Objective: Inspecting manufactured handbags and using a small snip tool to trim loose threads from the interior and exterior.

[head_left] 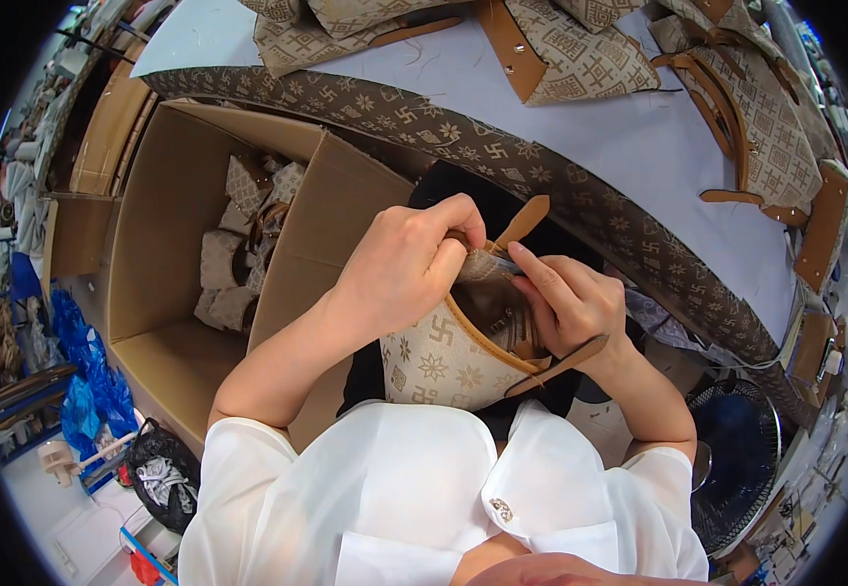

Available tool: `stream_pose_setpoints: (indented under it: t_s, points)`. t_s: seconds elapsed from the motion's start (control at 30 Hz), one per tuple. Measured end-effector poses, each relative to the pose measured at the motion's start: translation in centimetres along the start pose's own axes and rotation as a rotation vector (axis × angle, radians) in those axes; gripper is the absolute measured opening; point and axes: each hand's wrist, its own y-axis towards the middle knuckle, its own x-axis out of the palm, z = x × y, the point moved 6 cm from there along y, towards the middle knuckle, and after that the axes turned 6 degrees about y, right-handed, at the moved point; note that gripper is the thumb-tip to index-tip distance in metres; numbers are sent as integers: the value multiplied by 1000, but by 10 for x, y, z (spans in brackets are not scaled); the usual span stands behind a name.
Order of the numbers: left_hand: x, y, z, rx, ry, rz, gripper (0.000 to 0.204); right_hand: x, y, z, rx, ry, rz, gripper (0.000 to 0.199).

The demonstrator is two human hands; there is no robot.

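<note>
On my lap sits a beige patterned handbag (436, 354) with tan trim, its mouth facing up and the brown lining showing. My left hand (400, 259) is closed in a pinch on the far rim of the bag. Across the mouth, my right hand (575, 301) pinches the same rim, thumb and forefinger pressed together near a small pale strip I cannot make out. A tan leather tab (524, 223) sticks up between the two hands. Another tan strap end (559, 367) lies over the near right side of the bag, beneath my right wrist.
A cardboard box (292, 244) holding several similar bags stands open at my left. Ahead is a table (629, 156) edged with brown patterned cloth, with more bags (580, 59) on it. A dark fan (737, 459) stands at right; a black plastic bag (162, 469) is at lower left.
</note>
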Motion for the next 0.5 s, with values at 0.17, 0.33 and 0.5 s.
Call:
stream_pose_setpoints:
  t_s: [0.17,0.33,0.5]
  points:
    - [1,0,2,44,6,5,14,3,0,0,38,12,-5,46]
    - [-1,2,3,54,-11,18,14,6,1,16,33,152,-101,45]
    - [-9,3,-2,102,-167,189,15,-30,-10,46,374,1040,581,27]
